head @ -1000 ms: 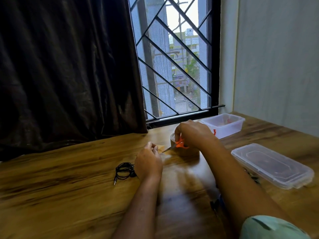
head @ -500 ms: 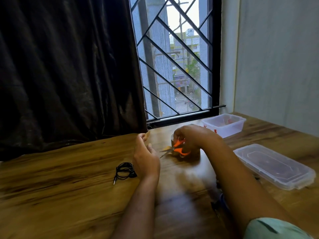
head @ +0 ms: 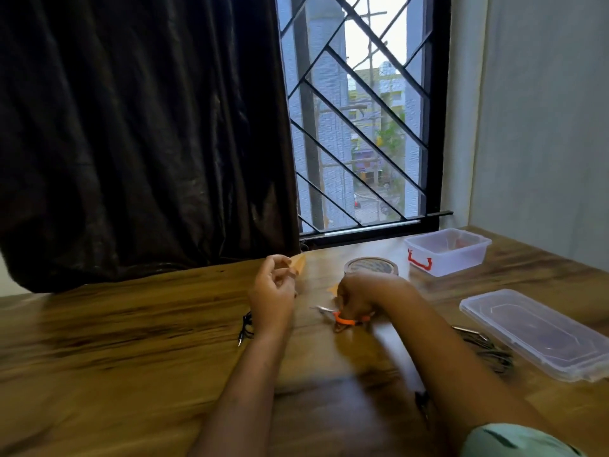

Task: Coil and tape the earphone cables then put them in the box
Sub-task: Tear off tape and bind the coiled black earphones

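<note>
- Head view: the left hand (head: 273,291) is held just above the wooden table (head: 131,341). Its fingers are curled, and thumb and fingertips pinch a short tan tape strip (head: 298,263) that sticks out up and to the right.
- The right hand (head: 359,296) is low over the table, near the left hand but apart from it. Its fingers are curled round the orange handles of the scissors (head: 346,319), whose metal tips point left. The hand is blurred, so I cannot tell whether the blades are parted.
- A brown tape roll (head: 370,266) lies flat on the table just behind the right hand.
- A black earphone cable (head: 245,328) lies on the table just left of the left wrist, which partly hides it. Its plug points toward the camera, and the part that shows is looped.
- A loose heap of dark cables (head: 487,351) lies on the table between the right forearm and the lid.
- The box (head: 448,252), clear plastic with a red latch, stands open at the far right by the window, well apart from the earphone cable.
- Its clear lid (head: 534,331) lies flat on the table, nearer the camera than the box.
- A dark curtain (head: 131,127) hangs behind the table on the left, beside a barred window (head: 362,127).
</note>
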### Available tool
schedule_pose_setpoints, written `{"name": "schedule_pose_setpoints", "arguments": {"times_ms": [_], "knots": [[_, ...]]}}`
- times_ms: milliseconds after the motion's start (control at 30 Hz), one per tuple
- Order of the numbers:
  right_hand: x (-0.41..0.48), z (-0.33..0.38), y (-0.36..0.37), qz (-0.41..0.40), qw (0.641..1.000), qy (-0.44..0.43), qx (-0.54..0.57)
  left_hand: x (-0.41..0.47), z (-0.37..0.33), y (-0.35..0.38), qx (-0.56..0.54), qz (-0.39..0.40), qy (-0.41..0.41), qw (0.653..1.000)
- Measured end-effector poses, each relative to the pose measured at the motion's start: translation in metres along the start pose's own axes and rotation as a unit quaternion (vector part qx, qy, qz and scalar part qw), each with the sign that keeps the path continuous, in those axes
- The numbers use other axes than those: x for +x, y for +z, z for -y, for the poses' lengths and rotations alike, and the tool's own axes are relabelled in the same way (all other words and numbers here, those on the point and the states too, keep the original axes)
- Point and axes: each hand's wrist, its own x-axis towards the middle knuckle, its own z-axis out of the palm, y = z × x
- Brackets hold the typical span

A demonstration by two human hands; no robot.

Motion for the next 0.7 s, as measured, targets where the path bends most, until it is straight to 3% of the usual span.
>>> {"name": "schedule_pose_setpoints", "arguments": {"times_ms": [300, 500, 700], "knots": [[0.006, 0.009, 0.005, 0.071, 0.997, 0.04, 0.011, 0.023, 0.035, -0.088, 0.143, 0.095, -0.013, 0.985], [0.015, -0.002, 0.008, 0.082, 0.997, -0.007, 0.013, 0.03, 0.045, -0.091, 0.164, 0.151, 0.01, 0.975], [0.007, 0.0, 0.006, 0.126, 0.986, -0.013, 0.106, 0.03, 0.059, -0.089, 0.225, 0.186, 0.056, 0.955]]}}
